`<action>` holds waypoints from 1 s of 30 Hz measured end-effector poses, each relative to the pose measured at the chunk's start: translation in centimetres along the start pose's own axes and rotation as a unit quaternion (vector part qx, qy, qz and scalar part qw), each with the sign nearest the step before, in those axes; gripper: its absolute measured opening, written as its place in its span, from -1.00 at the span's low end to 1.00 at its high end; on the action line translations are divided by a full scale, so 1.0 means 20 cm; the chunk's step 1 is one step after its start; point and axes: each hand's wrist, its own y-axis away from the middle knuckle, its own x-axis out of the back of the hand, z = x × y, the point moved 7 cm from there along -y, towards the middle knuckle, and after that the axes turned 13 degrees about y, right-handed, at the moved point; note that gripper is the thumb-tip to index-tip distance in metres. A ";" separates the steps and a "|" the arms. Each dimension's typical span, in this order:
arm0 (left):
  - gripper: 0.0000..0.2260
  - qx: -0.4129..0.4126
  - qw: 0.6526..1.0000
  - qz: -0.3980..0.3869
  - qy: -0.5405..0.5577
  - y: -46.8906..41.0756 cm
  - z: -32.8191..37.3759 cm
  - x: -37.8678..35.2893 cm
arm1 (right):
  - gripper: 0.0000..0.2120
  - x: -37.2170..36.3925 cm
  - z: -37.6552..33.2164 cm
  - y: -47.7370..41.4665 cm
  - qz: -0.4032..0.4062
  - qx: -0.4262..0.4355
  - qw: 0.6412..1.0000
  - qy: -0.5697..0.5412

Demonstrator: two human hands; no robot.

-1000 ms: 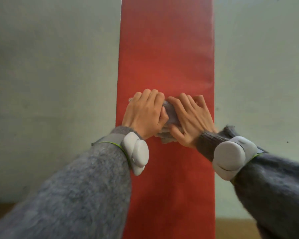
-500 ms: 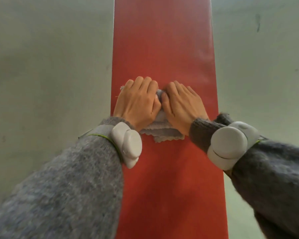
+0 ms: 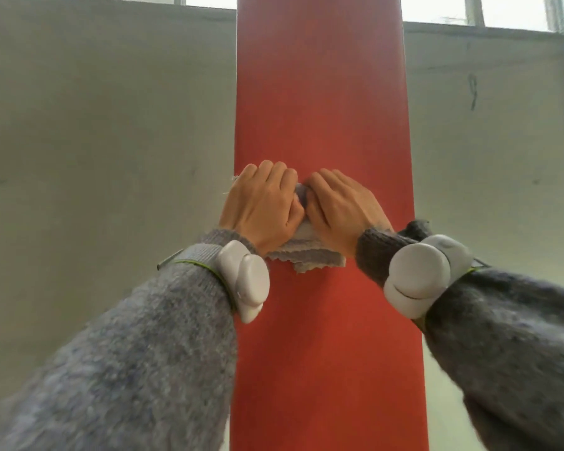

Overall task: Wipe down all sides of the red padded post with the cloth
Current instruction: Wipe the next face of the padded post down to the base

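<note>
Step in hand: wiping the front face. Left hand [image 3: 262,208] and right hand [image 3: 339,209] press flat, fingers together, pinning the cloth [image 3: 306,255] against the red padded post [image 3: 319,92]. Next: probably sweep vertically; side faces remain.

You see soft, dim daylight from overexposed windows [image 3: 489,9] along the top edge; sleeves [image 3: 137,369] blur near the bowed wide-angle corners.

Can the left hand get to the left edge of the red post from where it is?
Probably yes. The left hand presses the cloth flat on the red post, with its outer fingers already at the post's left edge, and nothing blocks that side.
</note>
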 end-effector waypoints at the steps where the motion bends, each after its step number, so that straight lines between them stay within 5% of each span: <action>1: -0.83 -0.003 1.000 0.000 -0.002 -0.07 -0.05 0.01 | -0.72 0.00 0.02 -0.09 0.001 0.001 1.000 -0.005; 23: -0.82 0.001 0.999 0.032 0.023 -0.15 -0.51 0.21 | -0.70 -0.01 -0.23 -0.55 0.022 0.044 0.997 0.055; 30: -0.81 -0.010 0.993 0.103 0.058 0.07 -0.81 0.16 | -0.71 -0.20 -0.51 -0.65 0.005 0.058 0.990 0.130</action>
